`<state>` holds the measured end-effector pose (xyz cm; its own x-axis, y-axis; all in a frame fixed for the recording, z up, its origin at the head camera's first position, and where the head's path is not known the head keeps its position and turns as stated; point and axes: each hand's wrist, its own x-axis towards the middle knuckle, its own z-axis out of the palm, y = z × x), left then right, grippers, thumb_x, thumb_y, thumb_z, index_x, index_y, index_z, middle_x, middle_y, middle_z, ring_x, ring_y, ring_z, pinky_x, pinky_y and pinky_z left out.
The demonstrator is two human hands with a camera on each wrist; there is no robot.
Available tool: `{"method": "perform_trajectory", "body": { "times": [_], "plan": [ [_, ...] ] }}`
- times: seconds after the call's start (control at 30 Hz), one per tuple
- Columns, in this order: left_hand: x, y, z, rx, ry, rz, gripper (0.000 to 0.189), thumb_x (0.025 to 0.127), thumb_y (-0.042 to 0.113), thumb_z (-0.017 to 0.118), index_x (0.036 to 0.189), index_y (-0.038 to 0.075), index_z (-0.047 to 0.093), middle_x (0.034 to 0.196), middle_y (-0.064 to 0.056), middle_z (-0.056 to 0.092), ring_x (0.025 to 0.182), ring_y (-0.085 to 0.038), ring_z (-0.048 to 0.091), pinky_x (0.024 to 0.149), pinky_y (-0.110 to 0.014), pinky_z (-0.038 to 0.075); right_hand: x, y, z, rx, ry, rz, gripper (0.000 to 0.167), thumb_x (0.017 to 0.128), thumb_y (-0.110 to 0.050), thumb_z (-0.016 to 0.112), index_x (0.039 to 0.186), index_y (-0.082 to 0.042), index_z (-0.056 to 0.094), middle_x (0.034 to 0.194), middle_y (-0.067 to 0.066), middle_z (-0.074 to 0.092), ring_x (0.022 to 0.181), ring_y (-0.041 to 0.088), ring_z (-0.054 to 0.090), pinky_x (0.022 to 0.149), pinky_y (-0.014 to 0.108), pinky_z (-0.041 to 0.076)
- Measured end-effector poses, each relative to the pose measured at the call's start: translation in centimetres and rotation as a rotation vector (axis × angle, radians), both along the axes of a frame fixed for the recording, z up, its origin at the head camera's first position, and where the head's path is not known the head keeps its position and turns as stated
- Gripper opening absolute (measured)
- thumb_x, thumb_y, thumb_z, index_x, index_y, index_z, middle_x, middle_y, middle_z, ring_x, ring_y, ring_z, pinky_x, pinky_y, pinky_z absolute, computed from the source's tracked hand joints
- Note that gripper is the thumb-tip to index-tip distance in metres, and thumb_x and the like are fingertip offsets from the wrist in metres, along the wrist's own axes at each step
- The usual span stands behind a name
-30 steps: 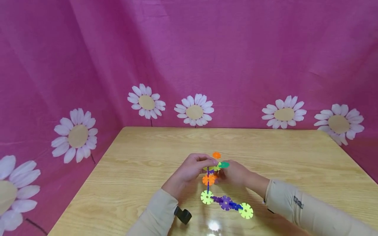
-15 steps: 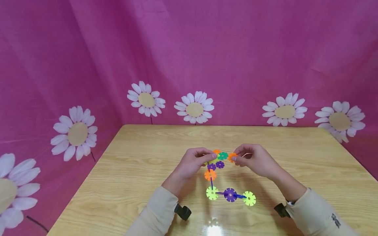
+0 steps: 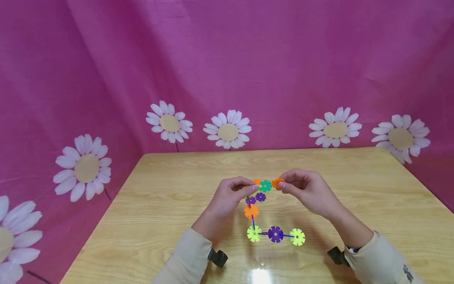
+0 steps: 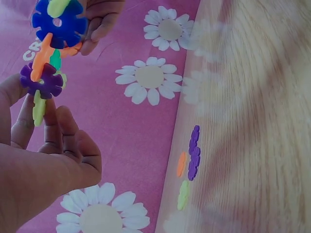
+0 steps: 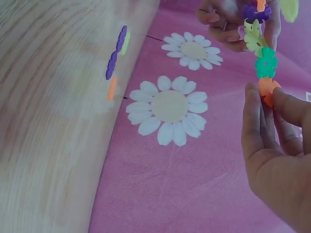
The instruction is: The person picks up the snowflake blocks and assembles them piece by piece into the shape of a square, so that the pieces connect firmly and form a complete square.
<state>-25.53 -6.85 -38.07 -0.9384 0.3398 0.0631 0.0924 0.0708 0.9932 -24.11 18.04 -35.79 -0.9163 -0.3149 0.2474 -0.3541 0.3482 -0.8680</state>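
Observation:
A chain of flower-shaped plastic interlocking discs hangs from my left hand (image 3: 227,199), whose thumb and fingers pinch a yellow disc (image 5: 253,37) near its top. Beyond that sits a green disc (image 3: 265,186). My right hand (image 3: 313,195) pinches an orange disc (image 3: 278,183), its edge right at the green disc's edge in the right wrist view. Lower on the chain come another orange disc (image 3: 251,211), a yellow corner disc (image 3: 254,234), then a purple disc (image 3: 275,234) and a yellow end disc (image 3: 297,237). A blue disc (image 4: 60,23) shows in the left wrist view.
Loose purple discs (image 4: 194,162), a loose orange disc (image 4: 181,164) and a loose yellow disc (image 4: 183,195) lie on the wooden table (image 3: 170,169), behind the chain. A pink curtain (image 3: 227,59) with white daisies hangs at the table's back and left.
My right hand has come out from behind the chain, moved right and up, and now shows an orange disc pinched at the green one. My left hand keeps its grip, slightly higher.

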Motion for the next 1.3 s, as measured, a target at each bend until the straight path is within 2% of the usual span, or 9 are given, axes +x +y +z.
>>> {"method": "perform_trajectory", "body": {
  "times": [0.27, 0.43, 0.53, 0.67, 1.3],
  "plan": [
    [0.15, -0.07, 0.14, 0.004, 0.026, -0.01, 0.02, 0.093, 0.023, 0.072, 0.107, 0.009, 0.075, 0.104, -0.001, 0.069, 0.098, -0.015, 0.062, 0.089, -0.032, 0.052, 0.4, -0.07, 0.31, 0.01, 0.033, -0.021, 0.019, 0.093, -0.015, 0.071, 0.107, -0.002, 0.07, 0.099, 0.014, 0.074, 0.084, 0.011, 0.073, 0.078, 0.024, 0.059],
    [0.21, -0.1, 0.3, 0.03, 0.039, -0.013, 0.019, 0.094, 0.02, 0.071, 0.107, 0.006, 0.074, 0.103, -0.001, 0.069, 0.099, -0.015, 0.063, 0.096, -0.043, 0.052, 0.53, -0.15, 0.34, -0.012, 0.054, -0.025, 0.018, 0.092, -0.013, 0.071, 0.106, -0.001, 0.07, 0.098, 0.016, 0.074, 0.083, 0.01, 0.073, 0.077, 0.025, 0.059],
    [0.2, -0.11, 0.32, 0.05, 0.045, -0.019, 0.019, 0.094, 0.017, 0.07, 0.107, 0.004, 0.073, 0.101, 0.0, 0.069, 0.098, -0.015, 0.063, 0.094, -0.041, 0.053, 0.64, -0.2, 0.37, -0.03, 0.067, -0.022, 0.017, 0.093, -0.012, 0.071, 0.105, 0.0, 0.069, 0.098, 0.017, 0.074, 0.083, 0.01, 0.074, 0.076, 0.025, 0.059],
    [0.25, -0.13, 0.38, 0.051, 0.046, -0.026, 0.019, 0.094, 0.018, 0.07, 0.107, 0.004, 0.073, 0.102, 0.001, 0.068, 0.098, -0.015, 0.063, 0.088, -0.03, 0.052, 0.79, -0.25, 0.38, -0.051, 0.082, -0.006, 0.017, 0.093, -0.01, 0.07, 0.105, 0.001, 0.068, 0.099, 0.019, 0.075, 0.085, 0.009, 0.074, 0.076, 0.025, 0.059],
    [0.22, -0.26, 0.51, 0.076, 0.079, -0.055, 0.02, 0.094, 0.017, 0.07, 0.107, 0.001, 0.072, 0.102, 0.004, 0.066, 0.1, -0.016, 0.062, 0.088, -0.03, 0.053, 0.72, -0.13, 0.21, -0.07, 0.144, -0.006, 0.013, 0.091, -0.007, 0.072, 0.103, -0.001, 0.071, 0.096, 0.016, 0.076, 0.084, 0.007, 0.074, 0.075, 0.024, 0.059]
  ]
}}
